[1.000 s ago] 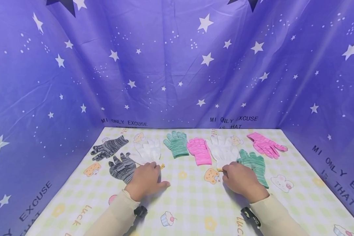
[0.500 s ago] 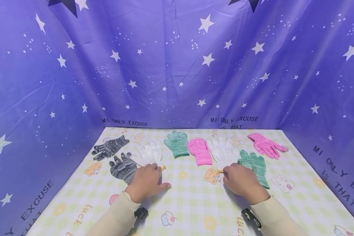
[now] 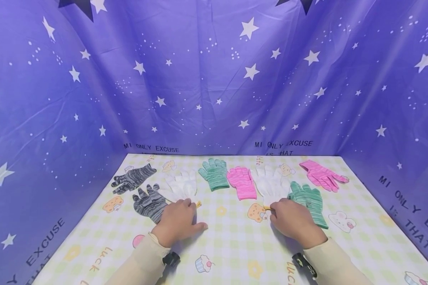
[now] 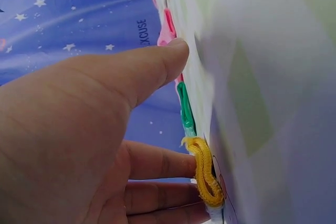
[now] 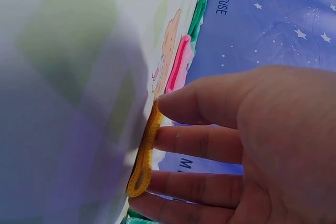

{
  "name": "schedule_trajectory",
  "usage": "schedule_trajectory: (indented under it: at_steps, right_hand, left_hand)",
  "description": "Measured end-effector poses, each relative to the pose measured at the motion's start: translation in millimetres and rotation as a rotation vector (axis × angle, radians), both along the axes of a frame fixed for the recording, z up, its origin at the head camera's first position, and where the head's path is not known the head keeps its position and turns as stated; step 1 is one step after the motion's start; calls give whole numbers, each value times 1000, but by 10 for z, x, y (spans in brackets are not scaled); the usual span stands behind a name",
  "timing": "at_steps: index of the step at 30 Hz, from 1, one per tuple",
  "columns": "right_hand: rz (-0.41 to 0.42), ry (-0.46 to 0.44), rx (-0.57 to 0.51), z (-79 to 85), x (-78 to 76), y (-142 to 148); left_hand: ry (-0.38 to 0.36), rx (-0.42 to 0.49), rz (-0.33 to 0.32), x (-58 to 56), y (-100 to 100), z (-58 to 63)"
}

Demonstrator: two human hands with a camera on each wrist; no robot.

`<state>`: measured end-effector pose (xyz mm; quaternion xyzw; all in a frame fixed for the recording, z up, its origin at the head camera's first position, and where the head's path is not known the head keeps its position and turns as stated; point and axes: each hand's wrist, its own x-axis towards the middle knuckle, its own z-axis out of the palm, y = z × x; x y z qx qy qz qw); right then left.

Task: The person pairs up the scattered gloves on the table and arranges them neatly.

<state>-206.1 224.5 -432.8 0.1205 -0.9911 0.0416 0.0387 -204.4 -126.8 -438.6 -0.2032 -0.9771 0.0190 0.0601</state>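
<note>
My left hand [image 3: 177, 222] rests on the cuff end of a white knit glove [image 3: 184, 184]. In the left wrist view its straight fingers touch the glove's yellow cuff [image 4: 208, 178], while the thumb [image 4: 152, 66] stands apart. My right hand [image 3: 295, 221] lies on the cuff of a second white glove [image 3: 272, 184]. The right wrist view shows extended fingers on that yellow cuff [image 5: 143, 163], with the thumb tip at its far end. Both white gloves lie flat, fingers pointing away. My hands cover part of a grey-black glove [image 3: 149, 202] and a green glove [image 3: 308, 201].
Another grey-black glove [image 3: 133, 179] lies at the back left. A green glove [image 3: 214, 175] and a pink glove [image 3: 241, 183] lie between the white ones; another pink glove [image 3: 323, 175] is at the back right. A checked cloth [image 3: 232, 245] covers the table, with starry curtains [image 3: 207, 79] around it.
The left white glove has shifted slightly to the right under my left hand. Both hands keep nearly the same position.
</note>
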Motion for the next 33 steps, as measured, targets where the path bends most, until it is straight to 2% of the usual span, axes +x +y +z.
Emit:
schedule_trajectory:
  at_steps: [6, 14, 21, 33]
  right_hand:
    - [-1, 4, -19, -2, 29, -5]
    - [-3, -37, -63, 14, 54, -12]
    - [34, -29, -93, 57, 63, 36]
    - [17, -70, -151, 39, 45, 134]
  left_hand:
    - [28, -7, -13, 22, -2, -16]
    - [50, -10, -27, 34, -2, -26]
    - [68, -5, -32, 46, 0, -12]
    - [77, -2, -34, 34, 1, -35]
